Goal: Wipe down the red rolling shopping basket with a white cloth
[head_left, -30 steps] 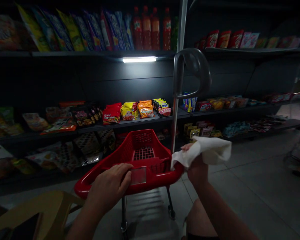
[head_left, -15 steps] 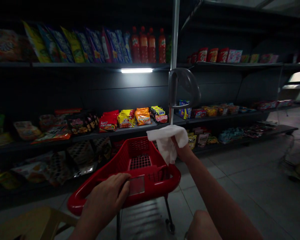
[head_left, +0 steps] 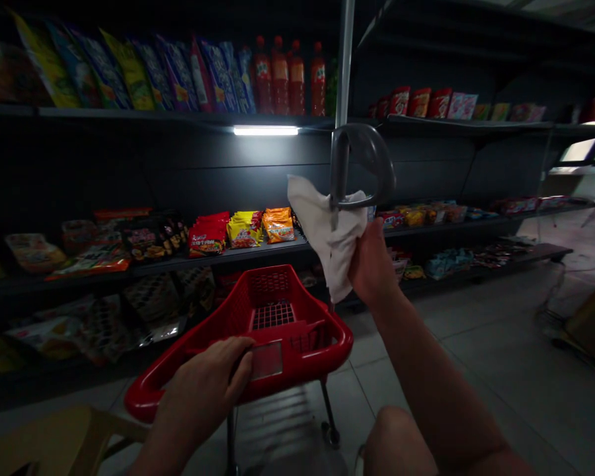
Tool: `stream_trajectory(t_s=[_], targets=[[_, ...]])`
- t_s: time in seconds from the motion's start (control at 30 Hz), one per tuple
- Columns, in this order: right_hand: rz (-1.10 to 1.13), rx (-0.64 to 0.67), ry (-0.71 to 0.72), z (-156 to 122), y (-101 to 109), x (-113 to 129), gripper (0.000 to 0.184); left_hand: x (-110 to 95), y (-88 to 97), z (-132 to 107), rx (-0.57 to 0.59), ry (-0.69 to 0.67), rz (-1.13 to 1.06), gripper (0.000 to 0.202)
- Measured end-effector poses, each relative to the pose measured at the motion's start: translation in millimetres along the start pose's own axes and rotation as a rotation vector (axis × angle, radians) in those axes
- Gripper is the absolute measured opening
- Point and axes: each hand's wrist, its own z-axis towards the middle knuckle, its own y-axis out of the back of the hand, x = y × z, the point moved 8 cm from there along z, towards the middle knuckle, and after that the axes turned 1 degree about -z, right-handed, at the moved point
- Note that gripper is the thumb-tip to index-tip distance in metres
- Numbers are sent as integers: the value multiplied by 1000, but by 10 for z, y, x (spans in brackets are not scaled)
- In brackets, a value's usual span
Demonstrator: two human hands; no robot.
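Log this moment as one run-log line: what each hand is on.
left hand: gripping red shopping cart rim | right hand: holding white cloth against curved metal pole handle

Shopping cart basket (head_left: 327,350): glossy red, with a square lattice in its floor. Cloth (head_left: 322,231): white, unpatterned. Cart handle (head_left: 371,149): silver-grey metal. Bottles (head_left: 277,82): red-orange. Top-shelf snack bags (head_left: 178,76): yellow, blue and purple. Noodle packets (head_left: 277,226): red, yellow and orange. Shelving (head_left: 178,178): charcoal. Floor tiles (head_left: 476,370): grey, gridded by darker joints. Plastic chair (head_left: 79,430): pale yellow.
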Motion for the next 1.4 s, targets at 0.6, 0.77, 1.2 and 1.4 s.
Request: stream_trajectory(t_s=[0.6,0.77,1.2,1.4], targets=[[7,53,-383,-1500,-146,-1208,45,519,170,8,47,-84,-34,44],[-19,-195,-389,-1822,26,-1138,41,697,279,27,94,-129,-71,49],[-408,166,118,-2446,-518,-1395,39,-429,-98,-107,43,94,-130,48],[-215,56,-73,-2527,-735,-1236,52,-211,-48,-60,56,45,-84,50]])
